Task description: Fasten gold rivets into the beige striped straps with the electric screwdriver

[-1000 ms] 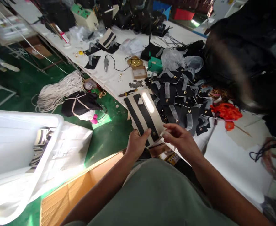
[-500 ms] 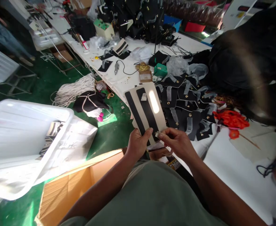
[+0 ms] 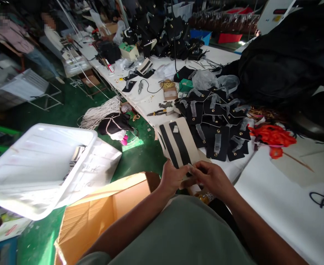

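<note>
One striped panel [image 3: 186,141] — lower end in left fingers [image 3: 180,171]

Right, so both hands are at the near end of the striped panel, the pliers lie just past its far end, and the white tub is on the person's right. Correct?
Tub side is wrong: head view shows the white tub on the person's left. Left hand and right hand at the striped panel's near end, pliers past its far end: right.
</note>
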`<state>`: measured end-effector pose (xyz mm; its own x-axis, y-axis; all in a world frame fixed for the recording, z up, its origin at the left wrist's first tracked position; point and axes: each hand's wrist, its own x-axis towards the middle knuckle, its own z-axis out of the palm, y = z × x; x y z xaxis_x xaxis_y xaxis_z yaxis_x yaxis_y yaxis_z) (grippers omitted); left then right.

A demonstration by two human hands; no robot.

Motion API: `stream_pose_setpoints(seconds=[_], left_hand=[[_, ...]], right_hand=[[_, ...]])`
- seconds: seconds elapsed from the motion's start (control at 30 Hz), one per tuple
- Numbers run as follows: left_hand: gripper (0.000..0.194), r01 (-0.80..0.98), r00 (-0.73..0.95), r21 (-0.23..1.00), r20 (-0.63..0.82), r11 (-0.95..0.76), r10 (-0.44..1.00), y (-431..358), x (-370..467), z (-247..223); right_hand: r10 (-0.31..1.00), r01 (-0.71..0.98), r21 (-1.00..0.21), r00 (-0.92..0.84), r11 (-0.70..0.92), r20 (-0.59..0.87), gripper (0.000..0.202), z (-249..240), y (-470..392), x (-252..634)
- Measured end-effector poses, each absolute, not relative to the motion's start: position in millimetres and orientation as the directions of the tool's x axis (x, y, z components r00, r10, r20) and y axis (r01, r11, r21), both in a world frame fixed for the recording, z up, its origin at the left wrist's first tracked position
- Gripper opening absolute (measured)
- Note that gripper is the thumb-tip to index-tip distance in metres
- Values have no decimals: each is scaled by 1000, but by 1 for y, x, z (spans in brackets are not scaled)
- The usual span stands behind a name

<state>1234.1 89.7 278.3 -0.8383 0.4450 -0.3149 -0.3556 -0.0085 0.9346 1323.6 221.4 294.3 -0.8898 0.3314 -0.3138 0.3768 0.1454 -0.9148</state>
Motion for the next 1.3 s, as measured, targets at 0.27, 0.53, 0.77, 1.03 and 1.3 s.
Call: stream_pose_setpoints(seconds=[0.27,0.53,0.77,1.03,1.3], left_hand=[[32,-246,-900,947,-301,205,314,72,1249,227],[37,-332,-693,910,-413,247,591,51,1264,226],[34,-250,-679,917,-395,311,619,37,1268,242],[36,-68,-715,946,-268,317,646,21,1276,263],[35,-316,-858,877,-427,361,287,-59,1268,200]], right_hand=[[272,297,-938,-931,178,-244,30,318,209,1369],[709,160,-963,-704,215,42,28,331,265,1332],[328,-122,-803,-869,583,370,14,322,258,1307],[237,-142,-635,-849,759,473,10,302,252,1295],[606,84,-874,-751,479,260,24,304,245,1305]])
